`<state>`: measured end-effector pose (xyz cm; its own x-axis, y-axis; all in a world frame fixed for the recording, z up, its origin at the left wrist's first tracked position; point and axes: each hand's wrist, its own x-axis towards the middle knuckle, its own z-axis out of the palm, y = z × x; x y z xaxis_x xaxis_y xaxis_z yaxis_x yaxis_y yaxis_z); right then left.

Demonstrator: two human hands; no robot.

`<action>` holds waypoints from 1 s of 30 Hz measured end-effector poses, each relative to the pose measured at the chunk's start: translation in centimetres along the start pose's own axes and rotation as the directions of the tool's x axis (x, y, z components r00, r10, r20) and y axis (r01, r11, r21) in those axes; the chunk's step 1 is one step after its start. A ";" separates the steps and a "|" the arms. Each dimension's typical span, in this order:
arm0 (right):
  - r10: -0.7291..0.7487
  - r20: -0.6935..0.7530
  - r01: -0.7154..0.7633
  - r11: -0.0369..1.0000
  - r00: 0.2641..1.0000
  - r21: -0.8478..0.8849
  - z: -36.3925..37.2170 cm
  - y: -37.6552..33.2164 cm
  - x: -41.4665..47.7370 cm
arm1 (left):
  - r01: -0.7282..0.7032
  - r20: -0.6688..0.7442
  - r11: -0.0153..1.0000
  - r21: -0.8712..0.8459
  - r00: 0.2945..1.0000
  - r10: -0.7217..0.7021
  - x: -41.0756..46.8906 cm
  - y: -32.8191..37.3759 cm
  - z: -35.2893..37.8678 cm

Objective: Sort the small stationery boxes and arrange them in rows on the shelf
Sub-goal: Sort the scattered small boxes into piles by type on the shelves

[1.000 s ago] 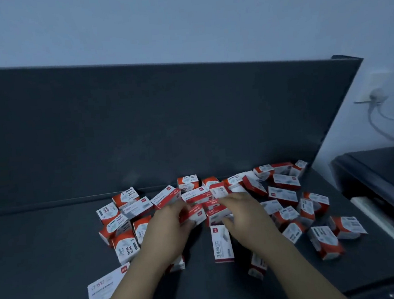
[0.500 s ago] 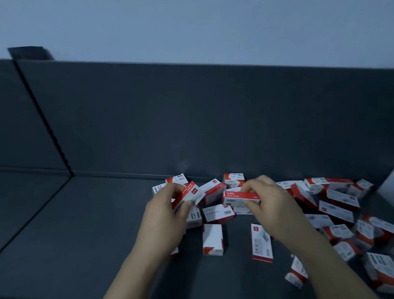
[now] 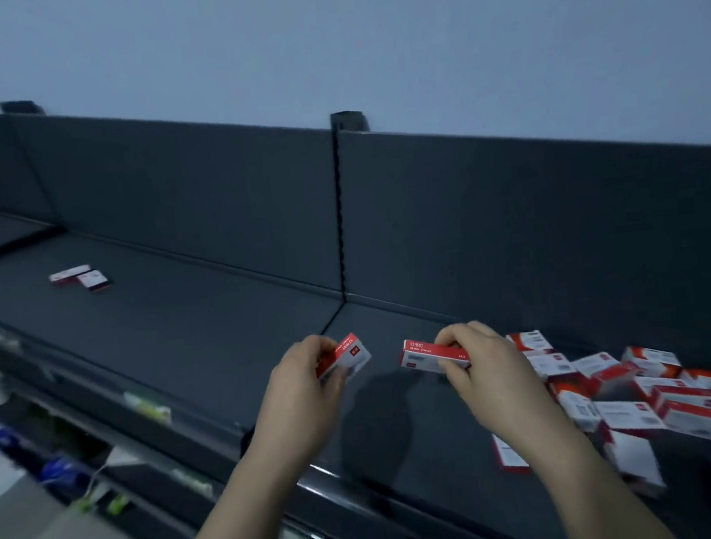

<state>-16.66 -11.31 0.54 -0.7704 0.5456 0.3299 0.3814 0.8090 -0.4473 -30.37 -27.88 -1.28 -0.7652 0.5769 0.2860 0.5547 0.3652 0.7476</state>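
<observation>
Boxes lie mostly unsorted in a loose heap at the right end of the shelf, tumbled on faces and edges, some leaning on one another. Only a pair lies flat and touching near the back of the shelf's left section, well apart from the heap. That looks like the start of a row, so I judge the task barely begun, with nearly the whole heap left to sort and line up. The left hand pinches the left box between thumb and curled fingers, tilted, red face up. The right hand grips the right box by its right part, fingers over the top and thumb beneath, roughly level. Both boxes are held above the shelf just left of the heap, near the seam between two sections. They are small sharp-edged cardboard cuboids, printed red and white with barcodes and fine text, probably light and stiff. The shelf is dark matt sheet, likely painted metal, with a flat back panel and a slotted post. Label strips along its front edge are blurred.
</observation>
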 end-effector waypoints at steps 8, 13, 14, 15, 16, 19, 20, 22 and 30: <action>-0.084 0.049 0.080 0.994 0.995 0.076 8.3 -12.0 4.1 | 0.106 -0.112 0.988 0.112 0.989 -0.093 0.8 -9.3 -12.2; -0.148 0.103 0.138 0.986 0.984 0.095 12.9 -17.4 7.5 | 0.198 -0.199 0.972 0.130 0.965 -0.170 2.0 -14.3 -17.2; -0.160 0.111 0.149 0.984 0.981 0.097 13.8 -18.2 8.3 | 0.215 -0.217 0.968 0.132 0.959 -0.184 2.4 -15.2 -18.0; -0.170 0.122 0.159 0.982 0.978 0.101 14.7 -19.1 9.1 | 0.232 -0.231 0.963 0.135 0.953 -0.197 2.8 -16.1 -18.8; -0.181 0.132 0.167 0.980 0.975 0.107 15.6 -19.9 10.0 | 0.246 -0.242 0.960 0.137 0.948 -0.208 3.3 -17.0 -19.5; -0.208 0.153 0.191 0.974 0.966 0.118 18.3 -22.1 12.8 | 0.282 -0.266 0.949 0.143 0.934 -0.238 5.5 -19.7 -21.4; -0.218 0.154 0.200 0.972 0.964 0.120 19.3 -22.8 13.9 | 0.290 -0.275 0.946 0.142 0.930 -0.244 6.4 -20.6 -21.9; -0.234 0.148 0.217 0.968 0.961 0.127 21.2 -24.0 16.1 | 0.302 -0.287 0.944 0.135 0.923 -0.255 8.4 -22.4 -23.0; -0.258 0.166 0.235 0.961 0.952 0.149 28.1 -28.7 24.3 | 0.370 -0.319 0.912 0.175 0.898 -0.303 16.3 -30.2 -26.9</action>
<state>-60.68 -27.39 -1.94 -0.9163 0.2741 0.2919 0.1095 0.8727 -0.4758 -68.34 -49.19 -3.04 -0.9595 0.1746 0.2211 0.2801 0.6746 0.6830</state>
